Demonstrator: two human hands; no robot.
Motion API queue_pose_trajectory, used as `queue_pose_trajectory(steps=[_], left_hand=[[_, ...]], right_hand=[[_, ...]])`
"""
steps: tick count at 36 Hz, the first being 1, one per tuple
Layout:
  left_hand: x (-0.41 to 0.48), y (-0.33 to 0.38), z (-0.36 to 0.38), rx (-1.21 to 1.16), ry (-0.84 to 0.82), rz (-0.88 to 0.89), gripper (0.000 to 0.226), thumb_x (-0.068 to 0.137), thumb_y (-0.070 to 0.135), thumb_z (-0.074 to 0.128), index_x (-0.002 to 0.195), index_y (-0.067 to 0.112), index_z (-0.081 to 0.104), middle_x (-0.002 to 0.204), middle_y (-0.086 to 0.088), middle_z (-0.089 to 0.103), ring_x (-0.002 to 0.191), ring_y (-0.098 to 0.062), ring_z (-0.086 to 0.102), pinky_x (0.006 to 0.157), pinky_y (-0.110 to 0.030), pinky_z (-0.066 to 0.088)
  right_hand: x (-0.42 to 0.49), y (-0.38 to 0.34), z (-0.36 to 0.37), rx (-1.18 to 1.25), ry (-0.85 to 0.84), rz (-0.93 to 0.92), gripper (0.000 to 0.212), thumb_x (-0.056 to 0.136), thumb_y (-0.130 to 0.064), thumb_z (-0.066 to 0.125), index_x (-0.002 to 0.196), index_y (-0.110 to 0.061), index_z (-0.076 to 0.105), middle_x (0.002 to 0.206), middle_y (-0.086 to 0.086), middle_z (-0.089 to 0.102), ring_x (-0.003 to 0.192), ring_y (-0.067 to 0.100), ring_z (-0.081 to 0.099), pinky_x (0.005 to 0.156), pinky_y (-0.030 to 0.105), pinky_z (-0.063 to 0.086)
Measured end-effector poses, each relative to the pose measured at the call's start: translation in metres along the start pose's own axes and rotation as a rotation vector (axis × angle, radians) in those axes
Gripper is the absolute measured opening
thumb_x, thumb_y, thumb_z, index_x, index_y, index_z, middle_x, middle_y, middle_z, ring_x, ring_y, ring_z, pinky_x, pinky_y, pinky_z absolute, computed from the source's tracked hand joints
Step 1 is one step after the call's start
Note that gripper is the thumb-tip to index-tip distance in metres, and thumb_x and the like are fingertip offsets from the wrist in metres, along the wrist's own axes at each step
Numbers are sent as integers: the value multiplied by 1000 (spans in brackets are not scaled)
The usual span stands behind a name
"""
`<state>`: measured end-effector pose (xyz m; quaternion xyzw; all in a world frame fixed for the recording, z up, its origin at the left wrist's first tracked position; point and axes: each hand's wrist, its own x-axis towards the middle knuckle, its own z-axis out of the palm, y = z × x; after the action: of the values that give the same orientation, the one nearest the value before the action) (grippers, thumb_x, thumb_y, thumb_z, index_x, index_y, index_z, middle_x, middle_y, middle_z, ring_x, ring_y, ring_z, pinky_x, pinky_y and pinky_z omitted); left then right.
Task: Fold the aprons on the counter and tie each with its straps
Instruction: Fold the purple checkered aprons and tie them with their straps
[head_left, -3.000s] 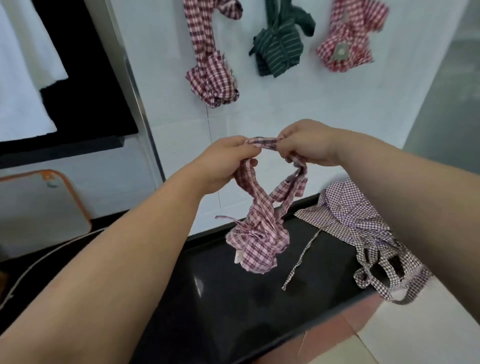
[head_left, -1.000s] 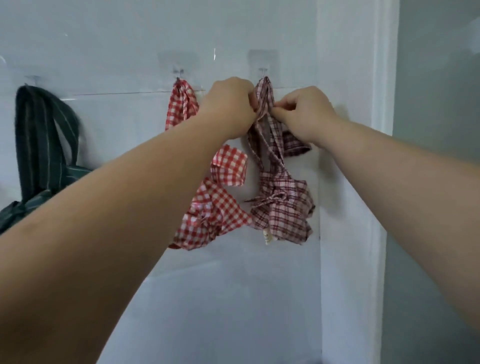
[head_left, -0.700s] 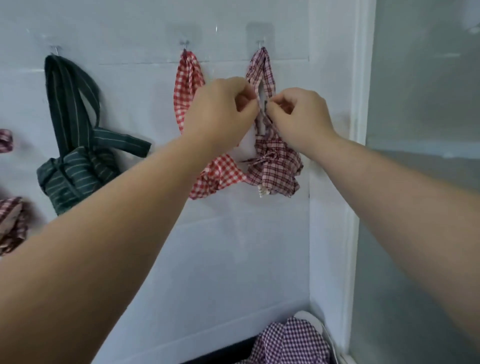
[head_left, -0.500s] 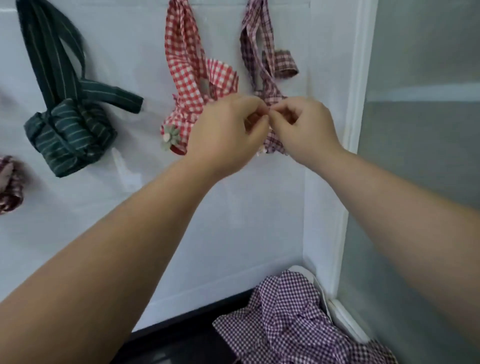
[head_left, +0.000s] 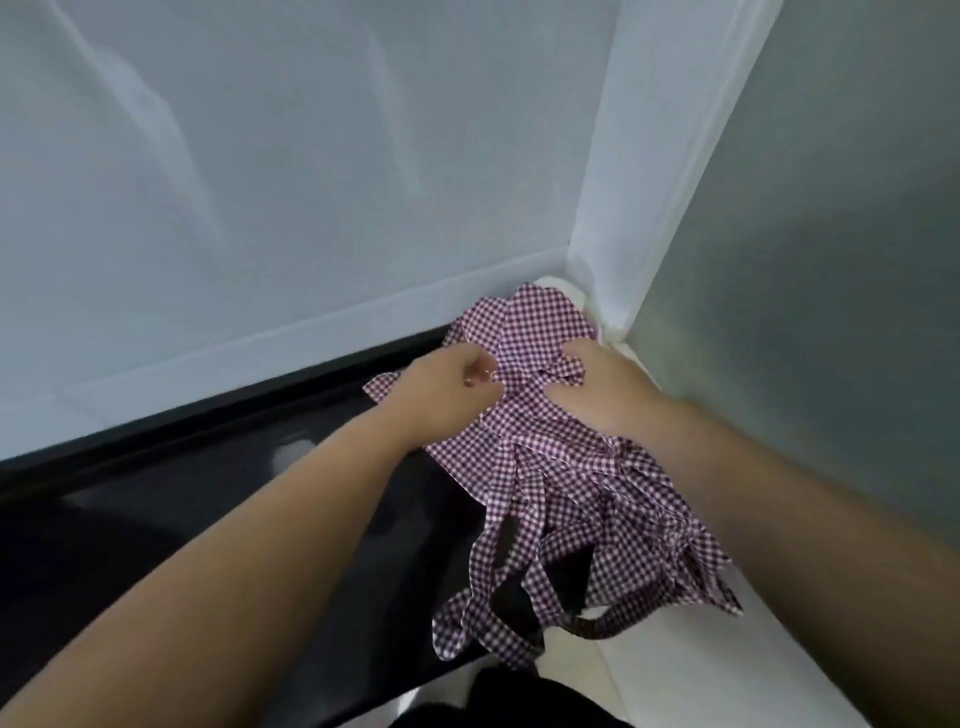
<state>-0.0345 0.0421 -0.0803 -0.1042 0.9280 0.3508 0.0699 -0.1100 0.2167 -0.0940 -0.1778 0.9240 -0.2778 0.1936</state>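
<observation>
Status: one apron in work. Purple check apron (head_left: 545, 467) lies crumpled on the black counter (head_left: 208, 519). Its top end is jammed against the foot of the white corner post (head_left: 608, 208), and the rest trails away from the post toward the person. Its straps (head_left: 498, 597) lie in loose loops at the end farthest from the post, reaching the counter's near edge. Some spill onto the white surface (head_left: 701, 675) that runs out from the post's base.

Left hand (head_left: 447, 384): fingers curled, pinching the cloth on the side of the heap away from the post. Right hand (head_left: 597, 395): just below the post's base, fingers dug into a bunch of fabric, thumb closing in under it. Both are clamped on the apron, close together, with a ridge of cloth between them.

Why this grip, my read: the heap is shapeless, so two grabs near its post end let it be lifted and shaken out flat before any fold. Grabbing the straps first would only drag the tangle (they look crossed over each other, can't tell if knotted).

Progress: for this apron, fold not started, tie not started. No other apron in view.

Risk: straps at the counter's edge may snag, or pull the cloth off when it's lifted. Next move likely needs open counter away from the post to spread it out. The corner looks too tight for that.
</observation>
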Motion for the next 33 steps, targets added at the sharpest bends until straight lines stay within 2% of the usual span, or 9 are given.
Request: queue_pose_trajectory(steps=[3,10,14,17,20,24,26,31,33], left_hand=[[-2,-20,46,29,-231,-35,51,89,32,64,136,17,50,135,0,52,122,-16,50,97,-21,36],[-4,-46,87,67,-431,-110,112,78,46,74,153,29,-7,159,-9,10,145,-27,16,116,-39,21],[-1,-45,79,-148,-141,-38,107,76,50,72,152,38,-3,152,-8,33,137,-24,35,112,-39,33],[-3,-51,54,-191,193,-28,46,88,44,60,127,22,54,111,-3,64,99,-18,59,85,-34,48],[-10,-54,14,-159,445,-142,23,97,29,50,105,10,61,98,-2,62,89,-18,55,72,-27,36],[-31,-85,-39,-161,691,-279,19,98,28,46,96,11,54,100,-12,63,91,-29,55,71,-31,35],[-48,-103,-60,-189,767,-332,20,99,27,43,91,10,50,93,-9,59,85,-25,51,69,-32,33],[-115,-164,-107,-208,910,-531,25,100,29,39,94,7,50,92,-7,53,88,-28,50,70,-32,32],[-150,-196,-126,-257,996,-623,29,100,30,39,100,5,53,101,-13,58,98,-32,54,77,-35,37]], right_hand=[[-3,53,33,-183,-319,209,98,75,-49,68,150,-19,12,154,9,24,137,30,31,113,44,28],[2,53,34,-29,-23,103,26,97,-15,45,114,-10,63,118,8,62,108,26,56,88,29,41],[5,-3,16,176,-44,-98,23,98,-16,46,102,-3,65,103,9,65,94,22,57,78,28,40],[3,-41,14,293,-67,-170,25,97,-21,50,86,-3,62,82,8,63,77,16,56,71,30,40],[7,-61,21,342,-20,-226,11,90,-29,63,92,-18,62,84,-9,60,81,5,55,74,17,43],[8,-89,41,64,-240,-230,101,73,-45,78,150,-20,17,147,-2,33,134,15,33,110,28,26],[6,-102,60,-252,-301,-185,111,73,-49,75,151,-25,0,157,6,16,142,28,21,116,45,18],[-4,-158,115,-268,-145,-236,7,91,-18,49,92,-12,52,100,8,58,90,26,52,72,29,36],[-10,-194,132,-220,-52,-297,21,94,-16,47,74,-13,46,80,2,50,82,24,50,65,28,29]])
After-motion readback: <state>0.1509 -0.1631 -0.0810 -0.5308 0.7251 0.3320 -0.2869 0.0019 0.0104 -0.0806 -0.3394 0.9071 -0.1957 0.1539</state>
